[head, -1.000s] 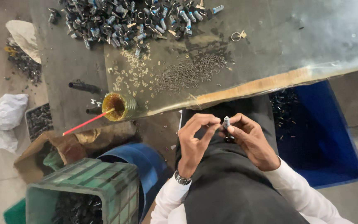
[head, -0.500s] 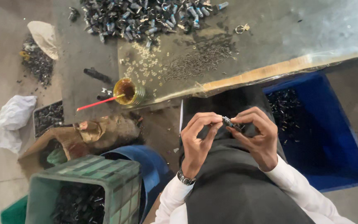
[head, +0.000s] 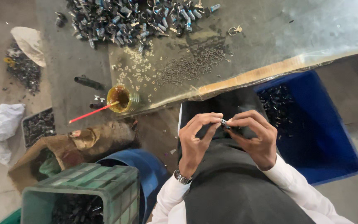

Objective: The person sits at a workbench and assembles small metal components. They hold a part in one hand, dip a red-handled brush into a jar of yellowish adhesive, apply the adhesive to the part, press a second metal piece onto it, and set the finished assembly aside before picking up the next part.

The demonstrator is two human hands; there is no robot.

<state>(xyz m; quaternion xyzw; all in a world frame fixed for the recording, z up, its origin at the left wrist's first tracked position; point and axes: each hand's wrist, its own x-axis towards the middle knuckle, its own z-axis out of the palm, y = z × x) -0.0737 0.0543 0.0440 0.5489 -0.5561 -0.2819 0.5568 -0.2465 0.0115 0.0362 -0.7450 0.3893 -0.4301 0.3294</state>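
Observation:
My left hand (head: 196,139) and my right hand (head: 255,136) meet over my lap, fingertips pinched together on a small dark metal part (head: 224,123). Both hands grip it between thumb and fingers. A wristwatch (head: 182,178) sits on my left wrist. Ahead lies a worktable (head: 295,33) with a heap of small metal fittings (head: 133,18), a patch of tiny dark screws (head: 193,64) and a scatter of pale small pieces (head: 139,70).
A small jar of yellow liquid (head: 123,98) with a red stick (head: 88,113) stands at the table's near edge. A blue bin (head: 311,124) holding dark parts is at right. A green crate (head: 83,195), a blue drum (head: 146,166), a brown sack (head: 75,145) and white bags (head: 1,128) lie at left.
The view has shifted slightly. My hands stay together over my lap, and my fingers have turned the small part between them.

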